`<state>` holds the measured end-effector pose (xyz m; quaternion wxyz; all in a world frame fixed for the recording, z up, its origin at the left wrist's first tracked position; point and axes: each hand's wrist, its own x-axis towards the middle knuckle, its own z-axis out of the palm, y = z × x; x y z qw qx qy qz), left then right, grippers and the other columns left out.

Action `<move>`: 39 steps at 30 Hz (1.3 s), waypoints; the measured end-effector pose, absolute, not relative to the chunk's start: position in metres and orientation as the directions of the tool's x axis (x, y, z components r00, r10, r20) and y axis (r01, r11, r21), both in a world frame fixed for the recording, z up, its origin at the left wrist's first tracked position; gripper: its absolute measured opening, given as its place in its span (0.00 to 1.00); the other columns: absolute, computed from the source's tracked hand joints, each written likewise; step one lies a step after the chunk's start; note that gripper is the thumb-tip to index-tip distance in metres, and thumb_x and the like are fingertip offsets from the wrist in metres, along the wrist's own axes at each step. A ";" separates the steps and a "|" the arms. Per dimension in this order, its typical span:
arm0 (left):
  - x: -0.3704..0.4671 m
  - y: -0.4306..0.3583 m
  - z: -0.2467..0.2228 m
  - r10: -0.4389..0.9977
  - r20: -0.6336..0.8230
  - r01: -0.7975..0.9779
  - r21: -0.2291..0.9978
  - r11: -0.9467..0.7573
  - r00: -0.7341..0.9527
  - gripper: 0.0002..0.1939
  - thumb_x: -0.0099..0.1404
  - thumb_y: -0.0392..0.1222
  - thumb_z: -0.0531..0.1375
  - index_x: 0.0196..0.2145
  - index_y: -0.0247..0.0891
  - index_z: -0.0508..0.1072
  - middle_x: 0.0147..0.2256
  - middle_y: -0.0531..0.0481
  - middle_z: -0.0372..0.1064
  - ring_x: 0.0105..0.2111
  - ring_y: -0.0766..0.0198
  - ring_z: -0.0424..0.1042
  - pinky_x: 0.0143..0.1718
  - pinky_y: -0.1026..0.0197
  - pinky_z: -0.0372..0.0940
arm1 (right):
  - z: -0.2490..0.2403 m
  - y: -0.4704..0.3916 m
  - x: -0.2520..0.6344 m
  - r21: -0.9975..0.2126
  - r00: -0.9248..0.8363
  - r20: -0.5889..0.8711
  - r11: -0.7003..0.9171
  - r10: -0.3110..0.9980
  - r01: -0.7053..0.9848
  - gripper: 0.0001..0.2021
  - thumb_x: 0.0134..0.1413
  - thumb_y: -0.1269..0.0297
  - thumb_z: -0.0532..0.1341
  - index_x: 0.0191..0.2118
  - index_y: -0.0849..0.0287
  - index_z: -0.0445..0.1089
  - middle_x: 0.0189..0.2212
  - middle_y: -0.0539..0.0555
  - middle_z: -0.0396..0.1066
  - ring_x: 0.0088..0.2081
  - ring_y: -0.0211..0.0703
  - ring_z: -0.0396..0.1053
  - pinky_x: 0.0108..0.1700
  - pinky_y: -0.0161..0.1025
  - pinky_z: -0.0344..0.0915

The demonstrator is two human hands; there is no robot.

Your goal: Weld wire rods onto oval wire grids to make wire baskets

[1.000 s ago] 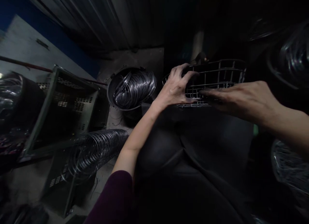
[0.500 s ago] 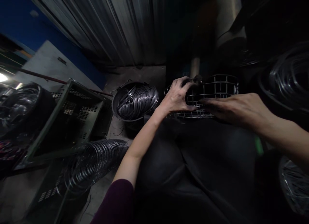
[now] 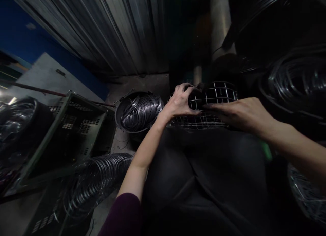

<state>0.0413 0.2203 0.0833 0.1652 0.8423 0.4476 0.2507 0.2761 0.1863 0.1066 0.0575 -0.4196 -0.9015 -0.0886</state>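
A round metal wire basket [image 3: 200, 121] sits before me, just beyond my dark apron [image 3: 198, 171]. My left hand [image 3: 179, 102] grips its left part, fingers curled over toward the far side and thumb on the near side. From the right, my right hand [image 3: 240, 112] reaches over the basket with fingers close together, their dark tips on the wires near my left thumb. Its thumb and the undersides of its fingers are hidden. Behind the basket a short pale rod [image 3: 197, 74] points down from a dark machine.
A bucket of wire rings [image 3: 139, 112] stands left of the basket. Farther left are a green plastic crate [image 3: 99, 127] and a long stack of wire rings [image 3: 99, 181]. More rings [image 3: 295, 83] lie at right. A corrugated metal wall [image 3: 122, 35] rises behind.
The view has shifted, so the basket and both hands appear slightly farther left. The basket looks tipped slightly more toward me. Both hands keep nearly the same hold on it.
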 end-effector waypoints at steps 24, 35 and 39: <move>0.037 0.265 0.083 0.857 0.293 0.676 0.526 -0.516 0.425 0.40 0.44 0.49 0.72 0.53 0.34 0.67 0.54 0.37 0.57 0.58 0.49 0.57 0.64 0.48 0.54 | 0.091 0.214 0.263 -0.163 -0.299 0.481 0.420 0.824 0.893 0.33 0.66 0.41 0.42 0.37 0.61 0.76 0.35 0.58 0.65 0.26 0.35 0.55 0.23 0.32 0.46; 0.040 0.285 0.091 0.863 0.291 0.665 0.551 -0.504 0.414 0.45 0.45 0.56 0.73 0.56 0.32 0.65 0.56 0.36 0.59 0.59 0.47 0.57 0.64 0.47 0.53 | 0.101 0.234 0.263 -0.197 -0.264 0.423 0.372 0.867 0.907 0.28 0.64 0.41 0.48 0.38 0.60 0.75 0.35 0.57 0.66 0.27 0.38 0.56 0.24 0.35 0.49; -0.002 0.269 0.090 0.866 0.363 0.485 0.721 -0.495 0.344 0.62 0.46 0.67 0.70 0.67 0.37 0.45 0.67 0.37 0.41 0.67 0.48 0.45 0.69 0.49 0.45 | 0.103 0.203 0.290 -0.157 -0.350 0.596 0.532 0.723 0.832 0.32 0.64 0.36 0.45 0.41 0.60 0.72 0.33 0.58 0.67 0.28 0.41 0.64 0.27 0.37 0.59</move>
